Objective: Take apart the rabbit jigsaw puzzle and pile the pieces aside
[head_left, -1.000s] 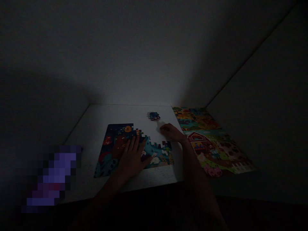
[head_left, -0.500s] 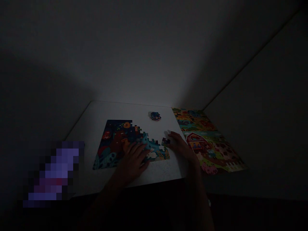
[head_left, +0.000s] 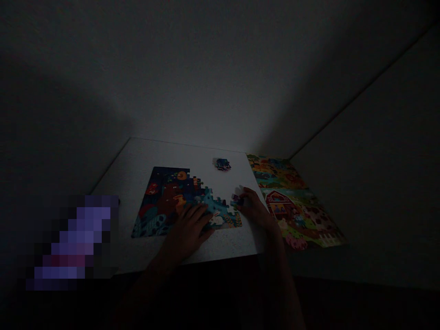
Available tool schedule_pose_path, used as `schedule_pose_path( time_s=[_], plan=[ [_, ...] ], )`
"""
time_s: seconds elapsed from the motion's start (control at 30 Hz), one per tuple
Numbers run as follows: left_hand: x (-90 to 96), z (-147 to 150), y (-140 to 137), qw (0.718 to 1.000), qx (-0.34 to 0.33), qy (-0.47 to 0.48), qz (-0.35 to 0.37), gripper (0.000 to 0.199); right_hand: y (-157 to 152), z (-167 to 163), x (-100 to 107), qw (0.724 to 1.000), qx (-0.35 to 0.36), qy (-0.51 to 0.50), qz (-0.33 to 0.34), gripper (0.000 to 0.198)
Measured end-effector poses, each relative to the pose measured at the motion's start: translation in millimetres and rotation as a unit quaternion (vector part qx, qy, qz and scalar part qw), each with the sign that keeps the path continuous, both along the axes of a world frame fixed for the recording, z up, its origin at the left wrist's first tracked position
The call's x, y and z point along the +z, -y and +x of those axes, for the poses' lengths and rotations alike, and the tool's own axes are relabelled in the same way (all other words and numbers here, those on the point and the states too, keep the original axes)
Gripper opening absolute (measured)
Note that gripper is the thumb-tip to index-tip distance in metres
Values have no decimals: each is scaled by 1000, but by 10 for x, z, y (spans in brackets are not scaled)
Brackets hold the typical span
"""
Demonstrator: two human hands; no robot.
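A partly joined jigsaw puzzle with dark blue and teal animal pictures lies on the white table. Its right side runs in a stepped, knobbed edge. My left hand rests flat on the lower middle of the puzzle, fingers stretched out and holding nothing. Between the fingertips of my right hand is a small dark puzzle piece, just off the stepped edge near the lower right corner. Whether the piece touches the puzzle I cannot tell.
A stack of loose puzzle pieces sits at the back of the white table. Along the right side lie a barn picture puzzle and another colourful animal picture behind it. A blurred purple patch covers the left. Walls surround the table; light is dim.
My right hand has turned the puzzle piece slightly, with fingers drawn closer around it. My left hand stays on the puzzle. The view has shifted a little.
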State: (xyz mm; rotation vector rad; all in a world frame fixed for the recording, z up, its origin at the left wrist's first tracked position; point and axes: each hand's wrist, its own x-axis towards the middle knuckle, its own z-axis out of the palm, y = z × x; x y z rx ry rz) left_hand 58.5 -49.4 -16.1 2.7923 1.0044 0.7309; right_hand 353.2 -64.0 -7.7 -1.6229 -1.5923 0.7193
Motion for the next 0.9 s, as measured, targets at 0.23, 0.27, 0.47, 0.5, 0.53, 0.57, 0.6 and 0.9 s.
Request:
schedule_pose_path(
  time_s=[0.23, 0.27, 0.47, 0.5, 0.53, 0.57, 0.6, 0.9],
  plan=[
    [-3, 12, 11, 1000, -4, -1, 7, 37, 8, -43, 3, 998, -38, -51, -6, 46],
    [1, 11, 12, 1000, -5, -3, 7, 37, 5, -46, -9, 997, -39, -65, 2, 45],
    [38, 7, 33, 1000, 3, -3, 2, 33, -17, -86, -1, 991, -29, -127, -8, 31],
    [47, 12, 37, 1000, 4, -4, 6, 32, -23, -96, 14, 991, -37, -127, -15, 30],
    [59, 23, 40, 1000, 2, -7, 11, 33, -32, -105, 29, 991, -48, -127, -18, 29],
    [75, 40, 41, 1000, -3, -14, 15, 34, -43, -113, 42, 990, -56, -129, -19, 29],
    [96, 66, 41, 1000, -6, -24, 17, 36, -54, -120, 53, 989, -63, -133, -19, 29],
    [201, 430, -82, 997, -40, -70, -11, 54, -87, -126, 38, 983, -93, -158, -2, 30]
  ],
)
